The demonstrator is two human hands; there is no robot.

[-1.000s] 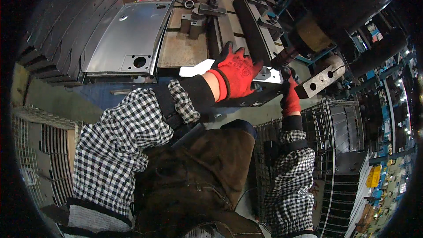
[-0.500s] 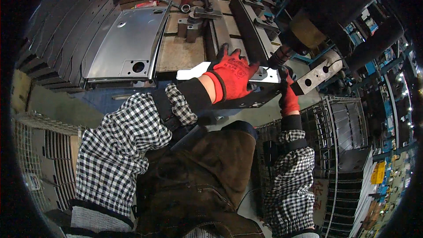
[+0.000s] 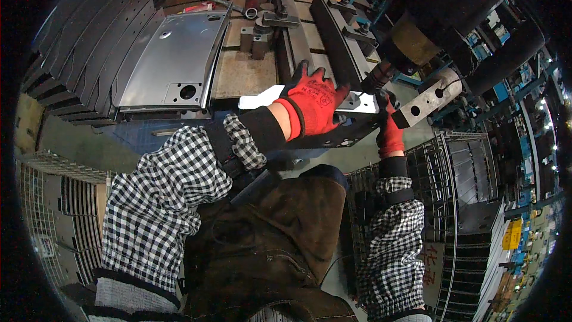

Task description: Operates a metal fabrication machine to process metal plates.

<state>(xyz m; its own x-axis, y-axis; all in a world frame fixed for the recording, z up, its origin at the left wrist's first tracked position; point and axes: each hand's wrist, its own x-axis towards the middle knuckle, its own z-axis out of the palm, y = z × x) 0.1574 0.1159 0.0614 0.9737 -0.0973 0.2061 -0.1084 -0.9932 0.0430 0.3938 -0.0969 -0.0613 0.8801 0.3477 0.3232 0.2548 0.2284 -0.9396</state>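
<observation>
A bent sheet-metal part (image 3: pixel 259 100) with a bright top flange and a dark, holed front face lies across the near end of the worktable. My left hand (image 3: pixel 316 100), in a red glove with dark fingertips, grips it near the middle. Its fingers reach over the top toward a steel rail, and the thumb lies on the near side. At the part's right end, my right hand (image 3: pixel 389 126), in a matching glove, holds the edge with its fingers partly hidden. Just above that end is a drill chuck (image 3: pixel 378 77); its tip is hard to make out.
A formed metal panel (image 3: pixel 170 59) lies at left, beside a row of stacked dark panels (image 3: pixel 89 42). Clamps (image 3: pixel 280 19) and a wrench (image 3: pixel 220 1) sit on the table. A drilled steel bar (image 3: pixel 430 96) juts out at right. Wire cages (image 3: pixel 444 167) flank my legs.
</observation>
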